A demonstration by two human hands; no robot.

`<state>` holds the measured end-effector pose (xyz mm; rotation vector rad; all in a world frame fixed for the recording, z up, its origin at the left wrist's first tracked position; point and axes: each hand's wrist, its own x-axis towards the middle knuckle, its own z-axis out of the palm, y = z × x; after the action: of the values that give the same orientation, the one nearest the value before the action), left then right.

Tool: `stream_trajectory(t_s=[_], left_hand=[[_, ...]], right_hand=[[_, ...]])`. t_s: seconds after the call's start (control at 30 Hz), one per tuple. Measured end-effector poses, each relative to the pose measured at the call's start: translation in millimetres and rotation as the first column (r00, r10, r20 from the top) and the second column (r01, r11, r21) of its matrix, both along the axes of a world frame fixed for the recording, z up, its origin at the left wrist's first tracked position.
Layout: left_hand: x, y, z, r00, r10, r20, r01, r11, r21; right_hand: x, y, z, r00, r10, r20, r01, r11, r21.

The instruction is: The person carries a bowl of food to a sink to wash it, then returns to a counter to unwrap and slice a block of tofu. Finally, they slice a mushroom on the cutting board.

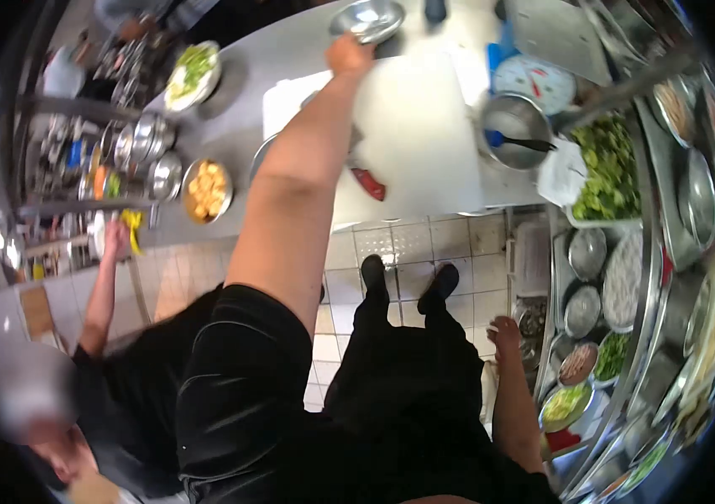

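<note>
My left arm reaches across the counter, and my left hand (349,57) is closed on the near rim of a shiny metal bowl (371,20) at the far edge of the white cutting board (420,126). A red handle (368,184), which looks like a knife's, lies on the board beside my forearm; its other end is hidden under the arm. Down at my right side hangs my right hand (505,334), fingers loosely apart with nothing in them, near the metal containers beside the shelf.
Right of the board stand a metal pot (515,126) with a blue-and-black utensil, a round dial scale (535,84) and a tub of leafy greens (607,172). A bowl of orange-yellow chunks (207,191) and a salad bowl (193,76) are left. A co-worker (139,370) stands close on my left.
</note>
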<state>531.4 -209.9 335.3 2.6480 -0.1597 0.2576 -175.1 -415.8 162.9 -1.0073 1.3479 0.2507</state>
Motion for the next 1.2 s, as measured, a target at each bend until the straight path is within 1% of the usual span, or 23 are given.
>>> stream_trajectory(t_s=[0.07, 0.13, 0.2, 0.23, 0.27, 0.33, 0.47, 0.53, 0.57, 0.63, 0.67, 0.7, 0.77, 0.8, 0.83, 0.87, 0.9, 0.93, 0.97, 1.0, 1.03, 1.1, 1.2], left_hand=[[-17, 17, 28, 0.998, 0.016, 0.068, -0.007, 0.990, -0.139], [-21, 63, 44, 0.961, -0.024, 0.277, 0.081, 0.977, -0.196], [-13, 130, 64, 0.908, 0.045, 0.417, 0.056, 0.973, -0.226], [-9, 169, 79, 0.915, 0.105, 0.390, 0.031, 0.944, -0.328], [-10, 206, 95, 0.898, 0.293, 0.329, -0.208, 0.941, -0.268], [-7, 296, 112, 0.841, 0.381, 0.384, -0.285, 0.915, -0.284], [4, 447, 120, 0.719, 0.636, 0.280, -0.590, 0.772, -0.238], [38, 535, 89, 0.658, 0.706, 0.263, -0.676, 0.707, -0.205], [47, 556, 84, 0.712, 0.667, 0.221, -0.578, 0.735, -0.355], [13, 515, 88, 0.825, 0.554, 0.109, -0.339, 0.640, -0.689], [-24, 453, 114, 0.868, 0.493, 0.058, -0.218, 0.483, -0.848], [-78, 390, 137, 0.914, 0.383, 0.135, -0.088, 0.511, -0.855], [-200, 252, 179, 0.936, 0.211, 0.280, 0.104, 0.595, -0.797], [-254, 213, 167, 0.928, 0.013, 0.372, 0.238, 0.747, -0.621], [-306, 171, 142, 0.906, -0.163, 0.392, 0.408, 0.587, -0.699], [-354, 136, 133, 0.841, -0.447, 0.305, 0.526, 0.543, -0.654], [-402, 102, 125, 0.705, -0.687, 0.178, 0.620, 0.474, -0.625], [-440, 76, 97, 0.623, -0.782, 0.022, 0.582, 0.445, -0.681], [-474, 60, 58, 0.595, -0.795, -0.119, 0.503, 0.484, -0.716], [-500, 50, 14, 0.549, -0.794, -0.261, 0.424, 0.533, -0.732], [-511, 42, -30, 0.518, -0.809, -0.279, 0.432, 0.528, -0.731], [-519, 43, -123, 0.370, -0.584, -0.722, 0.321, 0.810, -0.491], [-504, 55, -303, 0.399, -0.458, -0.794, 0.093, 0.882, -0.462]], right_hand=[[-35, -3, 14, 0.998, -0.049, -0.044, 0.049, 0.999, -0.003], [-120, -25, -45, 0.986, -0.164, 0.032, 0.159, 0.979, 0.127], [-152, -27, -50, 0.996, -0.062, -0.064, 0.067, 0.994, 0.086], [-145, -24, -35, 0.997, -0.063, -0.054, 0.067, 0.995, 0.079], [-139, -18, -3, 0.985, -0.105, -0.134, 0.116, 0.990, 0.075], [-133, -5, 28, 0.963, -0.157, -0.218, 0.175, 0.983, 0.063], [-142, 18, 25, 0.920, -0.334, -0.206, 0.338, 0.941, -0.016], [-160, 20, -2, 0.967, -0.164, -0.194, 0.160, 0.986, -0.038], [-160, 26, -4, 0.984, -0.100, -0.150, 0.089, 0.993, -0.080], [-162, 36, -12, 0.997, 0.029, -0.073, -0.042, 0.983, -0.180], [-190, 36, -60, 0.962, 0.257, -0.094, -0.271, 0.857, -0.438], [-136, 56, -13, 0.986, -0.160, 0.044, 0.165, 0.974, -0.156], [-88, 79, 7, 0.996, -0.089, 0.017, 0.090, 0.940, -0.329], [-80, 79, -15, 0.998, -0.052, 0.040, 0.062, 0.958, -0.281], [-75, 77, -39, 0.998, -0.016, 0.065, 0.031, 0.972, -0.233], [-28, 92, -11, 0.998, -0.066, -0.009, 0.061, 0.959, -0.278], [-18, 98, -40, 0.990, -0.075, 0.121, 0.106, 0.957, -0.271], [8, 105, -49, 0.990, -0.068, 0.120, 0.097, 0.961, -0.259], [22, 108, -76, 0.985, -0.059, 0.159, 0.089, 0.979, -0.184], [26, 124, -134, 0.916, -0.128, 0.381, 0.204, 0.965, -0.166], [43, 133, -142, 0.941, -0.157, 0.299, 0.203, 0.971, -0.129], [77, 143, -131, 0.952, -0.233, 0.200, 0.240, 0.971, -0.008], [78, 162, -182, 0.935, -0.321, 0.152, 0.301, 0.944, 0.139]])
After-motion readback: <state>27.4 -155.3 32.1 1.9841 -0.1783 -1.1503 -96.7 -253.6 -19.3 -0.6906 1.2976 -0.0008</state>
